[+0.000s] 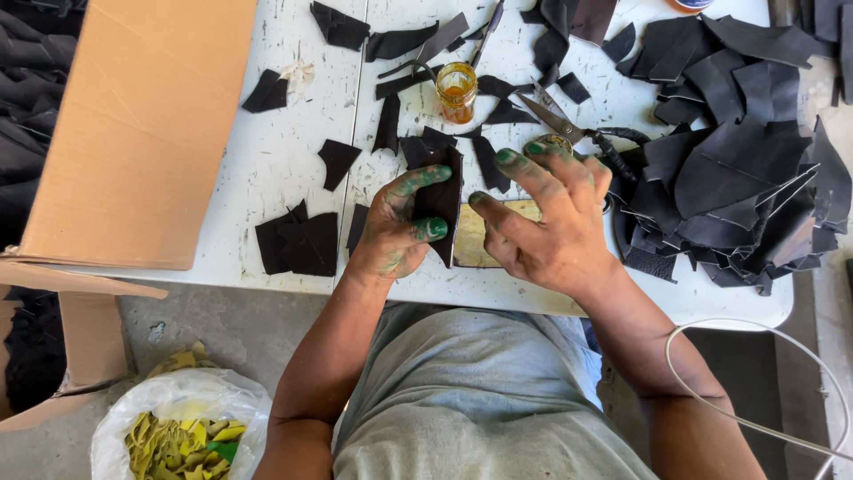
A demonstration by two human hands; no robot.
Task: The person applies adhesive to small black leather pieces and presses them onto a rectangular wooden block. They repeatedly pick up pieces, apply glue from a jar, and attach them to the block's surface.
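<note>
- Far out to the left of the grip there's a big cardboard box (142, 124), and down below it a clear bag of yellow scraps (178, 436) on the floor.
- Just left of the grip, a couple of flat black cut pieces (298, 240) lie on the white table (284, 160), so some cutting looks done already.
- Left hand (400, 227), fingertips stained green, is pinching a dark leather piece (442, 200) between thumb and fingers, holding it upright on its edge over the table.
- Right under that grip lies a tan board (475, 240), partly hidden.
- Right hand (551, 218) sits just beside the piece, fingers spread and loose, holding nothing that I can see.
- Above the grip: a small jar of amber liquid (457, 91), and scissors (569, 129) lying just past the right fingertips.
- Off to the right is a big heap of black leather (737, 169), so my guess is lots is left to do.
</note>
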